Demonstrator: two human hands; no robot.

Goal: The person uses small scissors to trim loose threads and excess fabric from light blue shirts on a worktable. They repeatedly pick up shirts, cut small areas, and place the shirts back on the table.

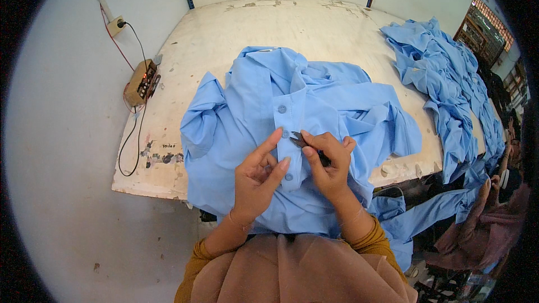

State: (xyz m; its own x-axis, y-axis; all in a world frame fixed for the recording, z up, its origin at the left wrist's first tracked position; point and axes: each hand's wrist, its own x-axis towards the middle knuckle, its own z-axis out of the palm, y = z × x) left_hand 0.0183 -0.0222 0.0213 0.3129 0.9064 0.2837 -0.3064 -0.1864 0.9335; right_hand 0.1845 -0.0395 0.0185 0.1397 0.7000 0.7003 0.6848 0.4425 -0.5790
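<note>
A light blue shirt [247,101] lies spread in front of me, its button placket running toward me down the middle. My right hand [330,160] is closed around small dark thread snips [297,139]. Their tips point left, right beside the middle button [285,134]. On the other side of that button my left hand [257,182] rests on the placket, index finger and thumb apart and the other fingers curled. An upper button [282,109] and a lower button [289,177] also show. Part of the snips is hidden inside my right hand.
The pale, worn table [331,28] meets a wall at the back. More blue garments [443,84] are heaped on its right side and hang over the edge. At left stand a small box with wires [140,83] and a wall socket [115,26]. Another person [488,219] is at far right.
</note>
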